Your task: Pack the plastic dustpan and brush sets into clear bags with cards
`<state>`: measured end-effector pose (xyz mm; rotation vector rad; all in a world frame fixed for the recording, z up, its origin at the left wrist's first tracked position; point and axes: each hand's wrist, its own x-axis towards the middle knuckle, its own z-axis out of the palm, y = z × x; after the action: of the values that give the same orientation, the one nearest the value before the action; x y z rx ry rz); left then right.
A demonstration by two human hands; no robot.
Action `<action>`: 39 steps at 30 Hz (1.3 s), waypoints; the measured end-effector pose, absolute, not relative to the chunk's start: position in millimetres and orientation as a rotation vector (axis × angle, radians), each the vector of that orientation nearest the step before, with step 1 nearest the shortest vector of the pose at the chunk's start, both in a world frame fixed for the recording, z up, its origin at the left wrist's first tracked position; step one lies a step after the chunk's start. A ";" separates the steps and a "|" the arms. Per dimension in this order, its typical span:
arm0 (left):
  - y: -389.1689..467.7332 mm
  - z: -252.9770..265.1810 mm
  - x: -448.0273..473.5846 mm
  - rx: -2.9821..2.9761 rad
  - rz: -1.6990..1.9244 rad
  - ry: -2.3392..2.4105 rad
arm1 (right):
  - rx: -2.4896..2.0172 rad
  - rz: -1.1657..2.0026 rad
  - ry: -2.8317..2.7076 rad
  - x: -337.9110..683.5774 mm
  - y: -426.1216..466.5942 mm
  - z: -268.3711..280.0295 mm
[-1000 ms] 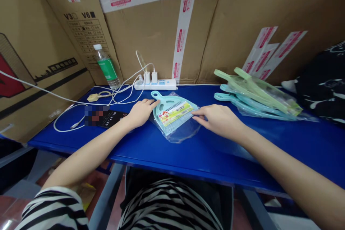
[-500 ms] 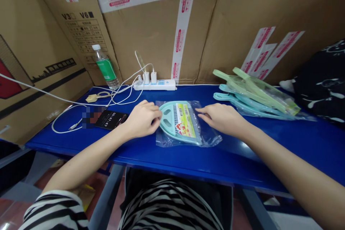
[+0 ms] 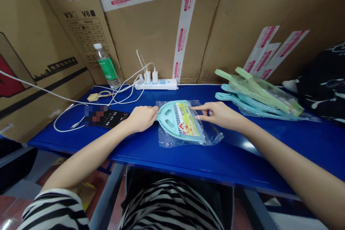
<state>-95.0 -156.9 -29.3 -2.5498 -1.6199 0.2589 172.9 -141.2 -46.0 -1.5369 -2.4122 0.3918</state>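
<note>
A light-blue dustpan and brush set lies flat on the blue table, partly inside a clear plastic bag. A yellow-green printed label covers part of its front, beside a dark striped strip. My left hand is closed around the short handle at the set's left end, and its fingers hide most of that handle. From the right, my right hand rests its index finger on the label's edge. Its thumb is a little apart below, on the bagged set, with the other fingers curled.
Several bagged green and blue dustpan sets are piled at the back right, near a dark patterned cloth. A phone, white cables, a power strip and a water bottle stand left. Cardboard walls the table's back.
My left hand has gone from a loose curl at the set's left edge to a grip on its handle. My right hand has shifted left, its index finger now over the label.
</note>
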 end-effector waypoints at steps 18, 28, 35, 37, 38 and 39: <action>-161.4 -31.4 -89.9 -2.653 0.148 -1.747 | -1.547 0.590 -2.258 162.8 -136.6 -62.7; -177.9 -28.0 -88.1 -2.548 0.192 -1.835 | -1.408 0.009 -2.139 191.0 -119.8 -43.5; -179.5 -27.3 -91.5 -2.678 0.349 -1.632 | -1.160 0.208 -2.194 147.6 -72.5 -21.3; -179.1 -26.9 -92.5 -2.692 0.355 -1.623 | -1.175 0.272 -2.235 128.5 -52.5 -23.3; -178.9 -26.7 -93.0 -2.701 0.364 -1.620 | -1.207 0.308 -2.251 119.3 -43.7 -26.0; -178.7 -26.5 -93.5 -2.710 0.371 -1.616 | -1.248 0.330 -2.265 110.9 -36.2 -29.4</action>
<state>-93.5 -178.7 -26.5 -2.7100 -1.6155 0.3705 110.9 -36.2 -29.4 -1.2484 -2.2647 0.3296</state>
